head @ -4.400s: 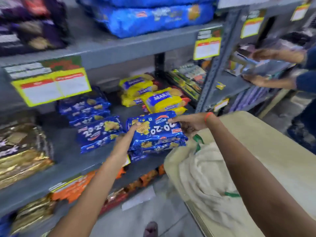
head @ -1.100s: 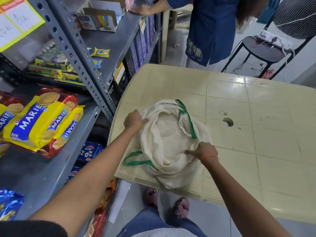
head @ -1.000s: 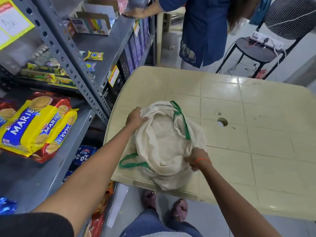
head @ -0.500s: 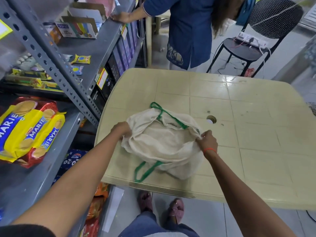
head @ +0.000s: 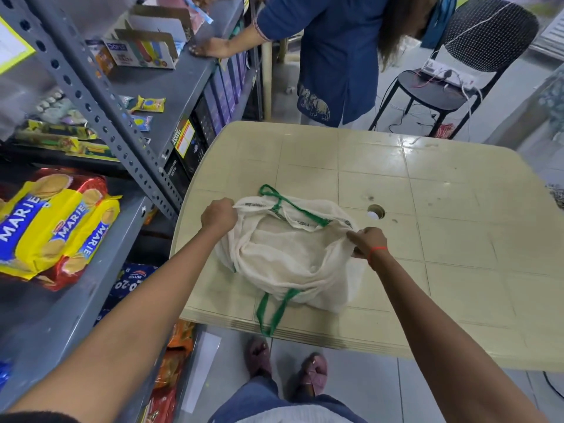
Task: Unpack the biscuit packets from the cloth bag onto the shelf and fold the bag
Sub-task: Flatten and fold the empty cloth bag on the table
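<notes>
Since half a second ago, the cloth bag (head: 290, 257) has been spread wider on the table (head: 427, 184), its rim pinched by the left hand (head: 218, 215) and the right hand (head: 366, 242). Biscuit packets (head: 52, 224) are seen on the shelf (head: 76, 300); the bag looks emptied, and folding is judged barely begun.

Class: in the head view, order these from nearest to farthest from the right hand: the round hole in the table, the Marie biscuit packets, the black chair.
From the right hand:
1. Round hole, just beyond it on the table.
2. Black chair, far, upper right.
3. Marie biscuit packets, on the left shelf.
</notes>
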Demonstrator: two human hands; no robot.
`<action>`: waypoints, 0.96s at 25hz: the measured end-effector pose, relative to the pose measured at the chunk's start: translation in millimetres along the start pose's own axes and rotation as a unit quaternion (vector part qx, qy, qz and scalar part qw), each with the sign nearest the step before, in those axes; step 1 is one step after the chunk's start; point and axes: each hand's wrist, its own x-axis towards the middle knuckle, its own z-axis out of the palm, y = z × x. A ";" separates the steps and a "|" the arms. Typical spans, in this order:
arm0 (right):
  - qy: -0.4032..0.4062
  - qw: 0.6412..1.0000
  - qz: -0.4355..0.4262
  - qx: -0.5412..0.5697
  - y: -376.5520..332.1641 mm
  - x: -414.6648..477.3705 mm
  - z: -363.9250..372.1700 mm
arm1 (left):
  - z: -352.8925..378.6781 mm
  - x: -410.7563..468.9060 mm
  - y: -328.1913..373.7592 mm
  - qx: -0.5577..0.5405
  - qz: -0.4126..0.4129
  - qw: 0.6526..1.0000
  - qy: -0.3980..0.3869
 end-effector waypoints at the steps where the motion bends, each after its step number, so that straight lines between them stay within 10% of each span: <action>1: -0.022 0.999 0.007 0.044 -2.6 1.0 -3.1 | -3.7 2.0 -0.8 -0.019 -0.012 1.000 -0.004; 4: -0.048 0.999 0.008 -0.007 -2.1 0.7 -6.4 | -14.5 5.2 -5.0 -0.090 -0.037 0.995 0.002; 8: 0.082 0.919 -0.054 -0.381 19.5 -4.7 -16.7 | -22.7 3.3 -24.0 -0.113 -0.060 0.992 0.013; 13: -0.016 0.998 0.054 -0.034 30.6 -10.6 -14.9 | -20.1 -6.2 -31.5 -0.116 -0.077 0.990 -0.023; 16: -0.155 0.979 0.071 0.111 4.5 -22.1 -20.5 | -21.4 -10.7 -29.0 -0.129 -0.073 0.988 -0.033; 20: -0.280 0.955 0.031 0.091 -11.6 -18.9 -32.1 | -28.3 -12.1 -28.8 -0.157 -0.080 0.984 -0.033; 24: -0.197 0.975 -0.054 -0.087 -12.2 -22.9 -11.6 | -29.0 -16.1 -26.5 -0.164 -0.077 0.983 -0.032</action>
